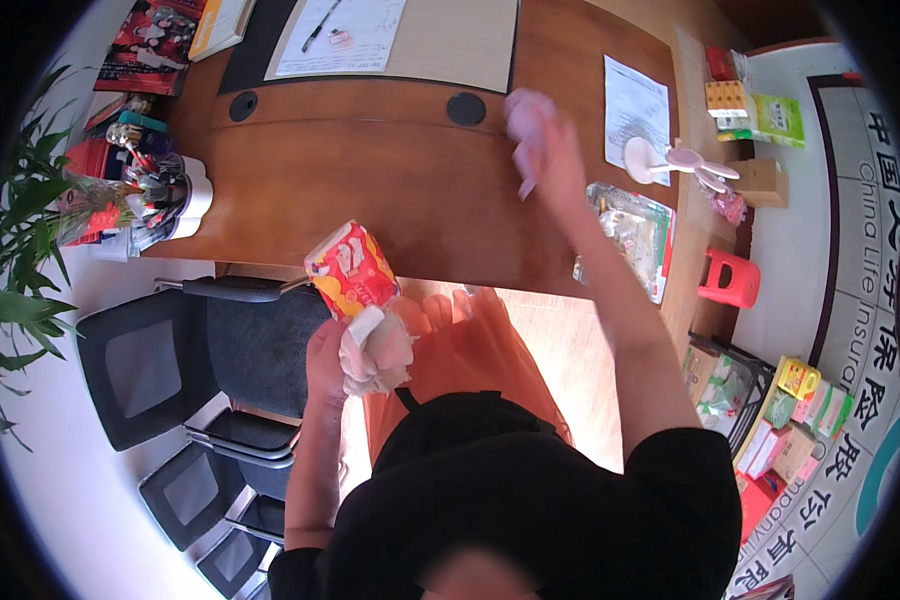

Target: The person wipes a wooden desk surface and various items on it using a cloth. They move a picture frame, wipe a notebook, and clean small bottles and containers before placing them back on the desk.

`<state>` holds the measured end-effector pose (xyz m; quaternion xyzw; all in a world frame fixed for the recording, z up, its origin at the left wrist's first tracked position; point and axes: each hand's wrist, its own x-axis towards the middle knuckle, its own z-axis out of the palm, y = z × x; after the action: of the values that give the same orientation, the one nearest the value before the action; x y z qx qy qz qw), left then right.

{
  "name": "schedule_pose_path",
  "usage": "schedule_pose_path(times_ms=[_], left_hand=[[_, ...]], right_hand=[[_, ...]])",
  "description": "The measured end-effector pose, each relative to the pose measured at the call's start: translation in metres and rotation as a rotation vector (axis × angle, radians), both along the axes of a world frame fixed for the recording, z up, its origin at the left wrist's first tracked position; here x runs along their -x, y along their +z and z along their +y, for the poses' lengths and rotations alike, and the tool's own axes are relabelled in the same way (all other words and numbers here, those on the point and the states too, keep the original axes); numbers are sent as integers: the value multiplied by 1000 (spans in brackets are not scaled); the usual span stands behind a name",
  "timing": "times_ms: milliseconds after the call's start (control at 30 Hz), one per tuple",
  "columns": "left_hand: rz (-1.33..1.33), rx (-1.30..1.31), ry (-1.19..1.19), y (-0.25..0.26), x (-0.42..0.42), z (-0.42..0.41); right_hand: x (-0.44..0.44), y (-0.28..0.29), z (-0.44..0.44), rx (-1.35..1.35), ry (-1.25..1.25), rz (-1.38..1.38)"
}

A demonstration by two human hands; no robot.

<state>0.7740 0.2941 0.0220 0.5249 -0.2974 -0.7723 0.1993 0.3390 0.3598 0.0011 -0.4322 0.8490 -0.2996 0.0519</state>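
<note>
My right hand (pixel 561 161), a little blurred, grips a crumpled lilac cloth (pixel 531 124) at the right part of the brown wooden desk (pixel 360 165). My left hand (pixel 324 360) is closed around the lower end of a red and yellow soft tissue packet (pixel 351 271), near the desk's front edge. Crumpled whitish paper (pixel 377 351) bulges beside the fingers of that hand. It hides part of the packet, so whether it is loose or comes out of the packet I cannot tell.
On the desk are a pen holder (pixel 191 199), papers with a pen (pixel 321 28), a printed sheet (pixel 634 105), a pale pink stand (pixel 686 159) and a clear plastic-covered tray (pixel 634 232). Black chairs (pixel 262 345) line the left; a red stool (pixel 729 278) stands right.
</note>
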Motion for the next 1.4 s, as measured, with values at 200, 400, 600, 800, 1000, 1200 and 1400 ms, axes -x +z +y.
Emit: schedule_pose_path(times_ms=[200, 400, 600, 800, 1000, 1200, 1400], left_hand=[[-61, -51, 101, -11, -10, 33], [-55, -65, 38, 2, 39, 44], [-48, 17, -284, -1, 113, 45], [7, 57, -401, -10, 250, 53], [21, 108, -481, -23, 341, 37], [-100, 172, -627, -17, 328, 35], [-157, 74, -697, -24, 274, 69]], right_hand=[[48, -29, -60, 150, -402, -113], [-112, -37, -1, 94, 704, -302], [-5, 40, 55, 371, 0, -143], [34, 133, 138, 463, -108, -215], [11, 116, 204, 316, -180, -217], [19, 111, 230, 319, -197, -294], [25, 104, 221, 363, -221, -396]])
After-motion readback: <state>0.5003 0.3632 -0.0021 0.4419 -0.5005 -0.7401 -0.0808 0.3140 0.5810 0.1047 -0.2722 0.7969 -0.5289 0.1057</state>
